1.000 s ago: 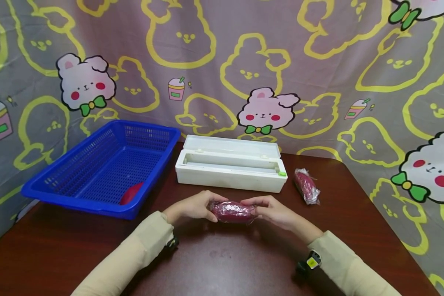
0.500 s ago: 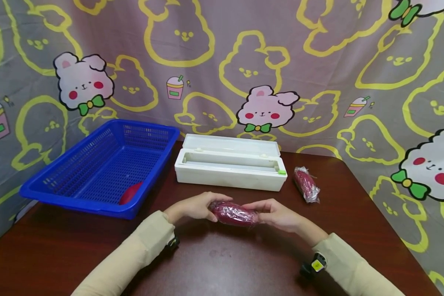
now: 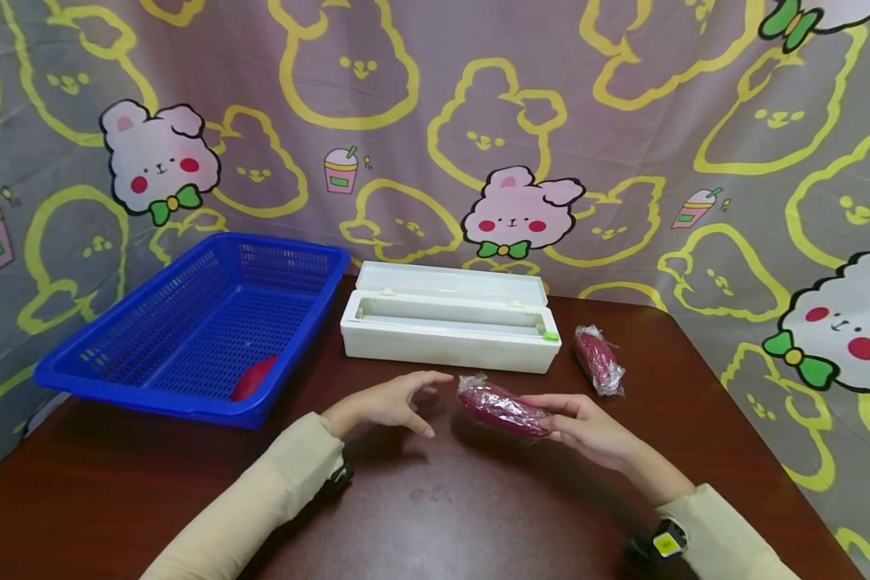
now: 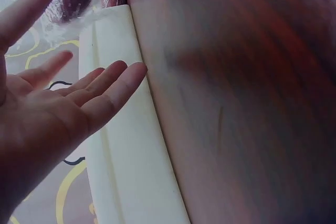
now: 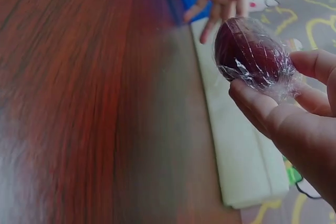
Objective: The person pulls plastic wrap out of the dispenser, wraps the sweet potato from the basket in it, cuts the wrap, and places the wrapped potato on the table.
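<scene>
My right hand (image 3: 590, 431) pinches one end of a purple-red sweet potato (image 3: 500, 407) wrapped in clear cling film, holding it a little above the table. In the right wrist view, thumb and fingers grip the film-covered sweet potato (image 5: 252, 53) at its near end. To its left, my left hand (image 3: 384, 403) has its fingers spread and touches nothing; a gap separates it from the sweet potato. The left wrist view shows that hand (image 4: 58, 108) with extended fingers. Another film-wrapped sweet potato (image 3: 598, 360) lies on the table at the right.
Behind the hands stands a long white cling film dispenser (image 3: 445, 348) with its lid raised and a green slider (image 3: 551, 337) at its right end. A blue plastic basket (image 3: 152, 407) at the left contains one red sweet potato (image 3: 254, 379). A patterned cloth hangs behind the table.
The left hand has let go of the wrapped sweet potato. My right hand has carried it to the right, and it now tilts down toward that hand.
</scene>
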`<state>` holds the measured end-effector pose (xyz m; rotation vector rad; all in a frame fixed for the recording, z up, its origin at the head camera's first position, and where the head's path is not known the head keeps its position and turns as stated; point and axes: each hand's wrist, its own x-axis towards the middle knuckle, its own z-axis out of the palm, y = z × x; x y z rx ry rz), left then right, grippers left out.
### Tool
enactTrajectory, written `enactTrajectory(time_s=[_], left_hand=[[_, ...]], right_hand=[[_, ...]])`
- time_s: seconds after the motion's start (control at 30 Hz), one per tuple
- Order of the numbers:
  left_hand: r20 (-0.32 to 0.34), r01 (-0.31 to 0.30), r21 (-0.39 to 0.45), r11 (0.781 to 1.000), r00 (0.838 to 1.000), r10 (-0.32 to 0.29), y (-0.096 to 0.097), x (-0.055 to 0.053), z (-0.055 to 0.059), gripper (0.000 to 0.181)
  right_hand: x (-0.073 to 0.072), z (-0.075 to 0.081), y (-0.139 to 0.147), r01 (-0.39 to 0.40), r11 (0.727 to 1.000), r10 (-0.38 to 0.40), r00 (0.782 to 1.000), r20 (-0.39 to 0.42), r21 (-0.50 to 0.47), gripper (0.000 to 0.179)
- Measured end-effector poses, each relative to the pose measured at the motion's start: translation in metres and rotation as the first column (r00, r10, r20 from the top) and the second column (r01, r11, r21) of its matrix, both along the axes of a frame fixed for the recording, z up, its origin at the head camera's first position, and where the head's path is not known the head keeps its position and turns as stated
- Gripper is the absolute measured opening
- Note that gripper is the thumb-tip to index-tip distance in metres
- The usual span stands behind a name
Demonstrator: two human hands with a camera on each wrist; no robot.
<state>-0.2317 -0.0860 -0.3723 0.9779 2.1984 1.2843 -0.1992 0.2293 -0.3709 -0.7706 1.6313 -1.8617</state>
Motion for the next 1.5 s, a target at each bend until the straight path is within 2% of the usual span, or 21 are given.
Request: enactTrajectory(time_s=[0.17, 0.27, 0.37, 0.47, 0.77, 0.9, 1.03, 1.3, 1.5], left_hand=[[0.01, -0.012, -0.016, 1.0, 1.0, 0.012, 0.0, 0.0, -0.001, 0.079], [-0.012, -0.002, -0.026, 1.0, 1.0, 0.002, -0.001, 0.0, -0.001, 0.072], [-0.047, 0.01, -0.051, 0.999, 0.999, -0.013, 0.0, 0.001, -0.001, 0.066], [-0.06, 0.012, -0.076, 0.997, 0.998, -0.017, 0.0, 0.001, -0.001, 0.063], [-0.034, 0.02, -0.09, 0.996, 0.999, -0.023, -0.001, 0.002, 0.0, 0.052], [-0.038, 0.038, -0.095, 0.995, 0.998, -0.042, 0.0, 0.002, 0.0, 0.049], [-0.025, 0.046, -0.094, 0.995, 0.999, -0.048, 0.0, 0.002, -0.001, 0.047], [0.019, 0.069, -0.101, 0.993, 0.998, -0.067, 0.002, 0.003, -0.001, 0.047], [0.029, 0.089, -0.091, 0.992, 0.996, -0.086, 0.003, 0.002, -0.004, 0.046]], right_hand=[[0.008, 0.005, 0.017, 0.044, 0.999, -0.045, 0.997, -0.055, -0.007, 0.038], [0.011, 0.008, 0.025, 0.125, 0.991, -0.121, 0.988, -0.098, 0.039, 0.037], [0.014, 0.009, 0.033, 0.234, 0.967, -0.22, 0.967, -0.126, 0.103, 0.038], [0.017, 0.009, 0.042, 0.31, 0.941, -0.293, 0.946, -0.137, 0.132, 0.038], [0.028, 0.011, 0.068, 0.417, 0.905, -0.396, 0.899, -0.187, 0.085, 0.034], [0.028, 0.011, 0.074, 0.49, 0.863, -0.454, 0.86, -0.234, 0.125, 0.032], [0.026, 0.011, 0.076, 0.566, 0.807, -0.513, 0.812, -0.278, 0.167, 0.03], [0.015, 0.011, 0.065, 0.676, 0.719, -0.617, 0.728, -0.299, 0.162, 0.03], [0.001, 0.008, 0.054, 0.757, 0.626, -0.674, 0.645, -0.36, 0.186, 0.039]])
